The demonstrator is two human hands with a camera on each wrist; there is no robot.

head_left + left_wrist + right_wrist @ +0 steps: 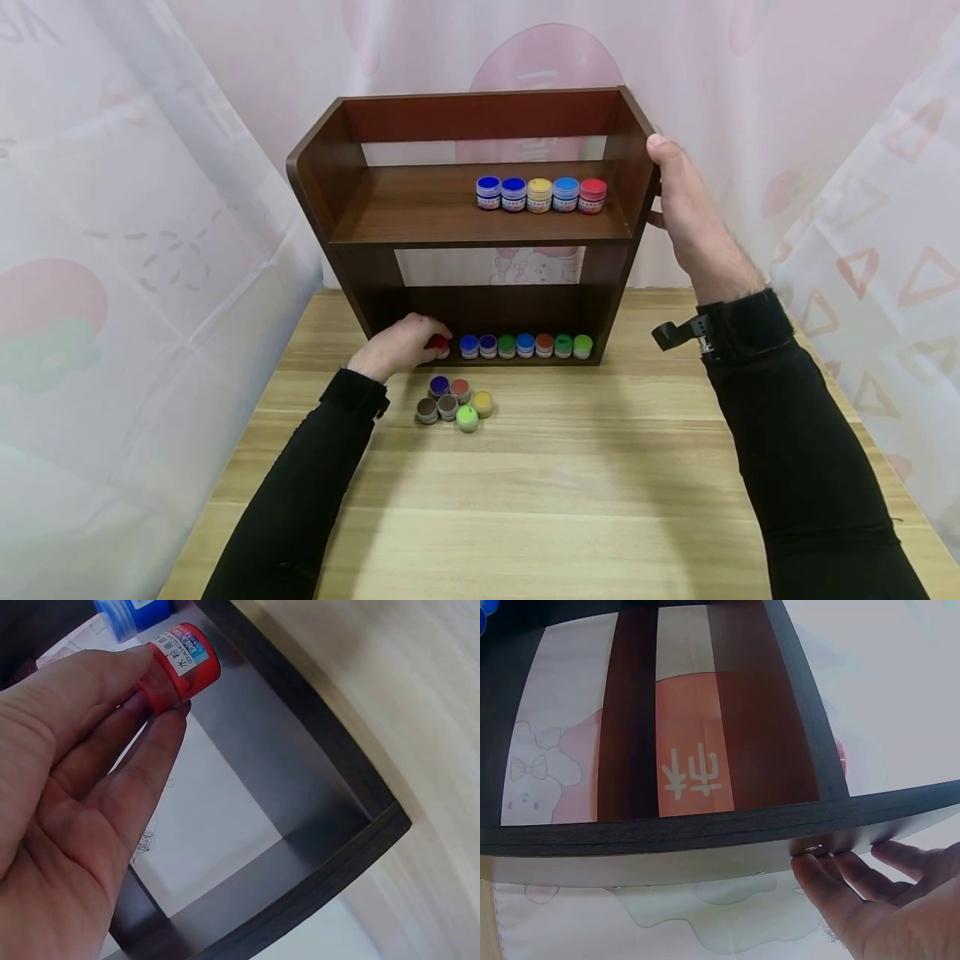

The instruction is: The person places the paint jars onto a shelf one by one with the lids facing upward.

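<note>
Red jar [438, 342] first: in the head view, my left hand [402, 342] pinches it at the bottom of the rack [420, 221], left of the row of jars [525, 345]. The left wrist view shows a blue jar [133, 616] near it; I can't tell whether the red one touches wood, so I'd lower it gently. In the right wrist view, my right hand [904, 909] presses extended fingers to the rack's side; light, even pressure suits.

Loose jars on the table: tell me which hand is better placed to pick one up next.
Likely the left hand: it is nearer the loose jars, though it must first release the red jar it pinches. The right hand is farther off, touching the dark shelf's side.
</note>
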